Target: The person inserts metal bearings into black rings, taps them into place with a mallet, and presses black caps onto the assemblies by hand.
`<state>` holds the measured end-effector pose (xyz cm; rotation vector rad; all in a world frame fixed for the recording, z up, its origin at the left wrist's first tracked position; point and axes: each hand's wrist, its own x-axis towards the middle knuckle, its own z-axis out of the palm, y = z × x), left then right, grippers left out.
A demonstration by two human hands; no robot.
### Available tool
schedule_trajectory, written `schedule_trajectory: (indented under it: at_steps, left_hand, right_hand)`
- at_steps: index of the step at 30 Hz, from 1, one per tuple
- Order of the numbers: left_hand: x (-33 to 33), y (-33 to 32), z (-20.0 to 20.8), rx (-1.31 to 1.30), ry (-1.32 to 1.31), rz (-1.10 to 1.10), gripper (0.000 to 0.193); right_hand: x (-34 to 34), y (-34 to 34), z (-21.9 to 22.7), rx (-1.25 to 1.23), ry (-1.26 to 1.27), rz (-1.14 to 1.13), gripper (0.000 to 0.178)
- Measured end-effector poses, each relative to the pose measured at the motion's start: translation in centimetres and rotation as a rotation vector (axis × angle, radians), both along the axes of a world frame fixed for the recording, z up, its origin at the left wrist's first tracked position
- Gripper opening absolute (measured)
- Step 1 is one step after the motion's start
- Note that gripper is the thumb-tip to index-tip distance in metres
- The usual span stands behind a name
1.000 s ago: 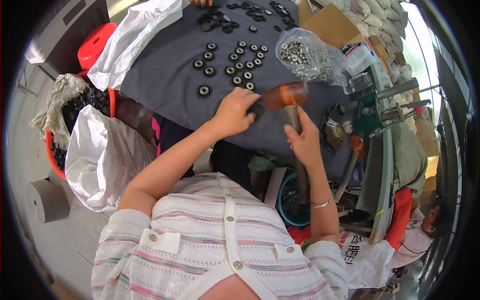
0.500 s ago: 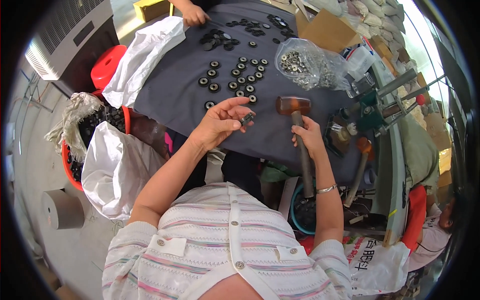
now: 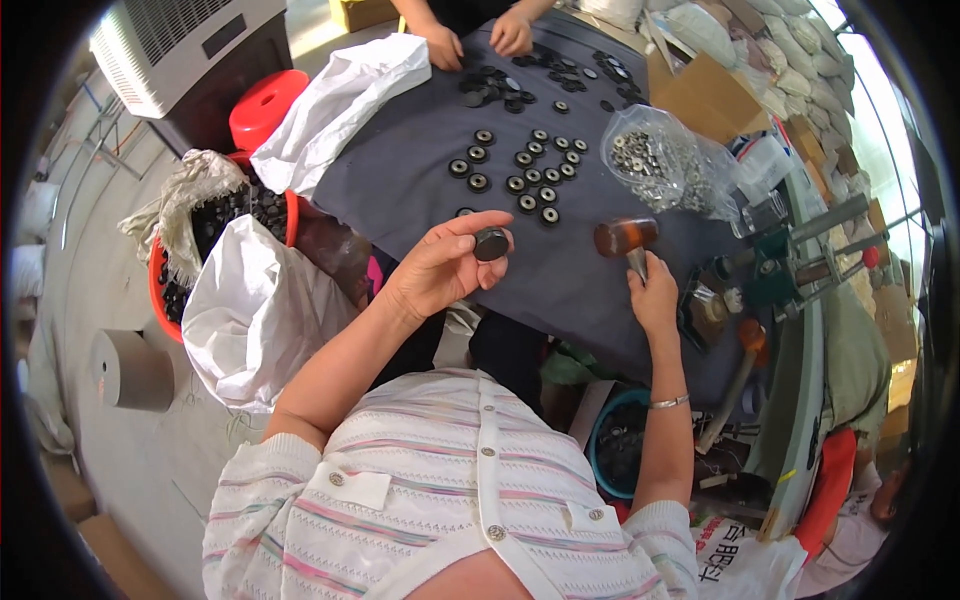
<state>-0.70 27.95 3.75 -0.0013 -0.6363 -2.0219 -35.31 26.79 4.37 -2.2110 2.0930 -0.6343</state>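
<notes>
Between the thumb and fingers of my left hand [image 3: 440, 265] is a small black round disc [image 3: 491, 244], held above the near edge of the dark cloth-covered table [image 3: 400, 205]. My right hand [image 3: 655, 292] grips the handle of a mallet [image 3: 624, 236] close below its amber-brown head. Most of that handle is hidden by the hand and forearm. Beyond my hands, several black discs with metal centres [image 3: 551, 176] lie spread on the cloth. One of them is partly covered by my left hand's fingers.
A co-worker's hands [image 3: 512, 35] are at the far edge beside piled black discs [image 3: 490, 88]. A clear bag of metal parts [image 3: 655, 165], a green metal clamp-like tool [image 3: 772, 262] and another mallet [image 3: 750, 340] are at right. Left stands a red tub of black pieces [image 3: 292, 215].
The view has shifted. My left hand has turned the disc so its flat face shows. The mallet's handle has swung mostly out of sight. A second co-worker's hand has come into view.
</notes>
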Motion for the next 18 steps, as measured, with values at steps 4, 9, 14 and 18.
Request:
schedule_trajectory:
  at_steps: [4,9,14,18]
  left_hand:
    - [4.1,1.4,-0.8,0.022,-0.023,0.158,0.048]
    - [13.8,5.7,0.0,0.248,-0.523,0.885,0.034]
    - [27.2,12.7,-7.5,0.46,-1.255,1.261,0.039]
    - [30.4,13.9,-10.6,0.355,-2.23,1.007,0.036]
  right_hand:
    - [0.0,-0.1,-0.9,-0.055,-0.013,0.063,0.037]
    - [-2.7,0.8,-1.5,-0.06,-0.091,0.083,0.039]
    - [-2.1,-0.4,-1.8,-0.042,-0.118,0.126,0.038]
    - [-1.6,0.0,-1.3,-0.072,-0.147,0.141,0.037]
